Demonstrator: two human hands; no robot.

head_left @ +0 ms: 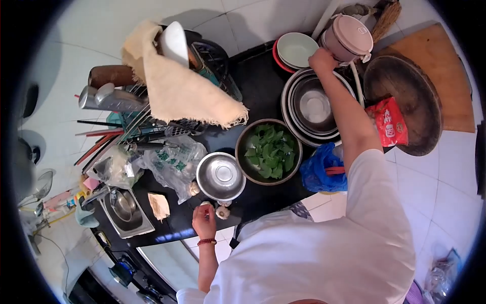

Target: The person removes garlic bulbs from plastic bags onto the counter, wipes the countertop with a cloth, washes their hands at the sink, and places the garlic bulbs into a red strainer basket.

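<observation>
My right hand (323, 60) reaches to the back right, its fingers closed at the base of a lidded pink container (349, 38), beside a pale green bowl (297, 49). Below that arm lie nested steel bowls (313, 104). Near the front edge, my left hand (204, 221) has its fingers bent together around something I cannot make out, close to a garlic bulb (223, 212). An empty steel bowl (221, 176) stands just behind it. Green leaves (272, 151) fill part of a brown-rimmed bowl (241, 164).
A dish rack with a beige cloth (185, 96) stands at the back left. Plastic bags (174, 162) lie before it. A blue bag (321, 169), a red packet (389, 121) and a round wooden board (425, 116) are on the right.
</observation>
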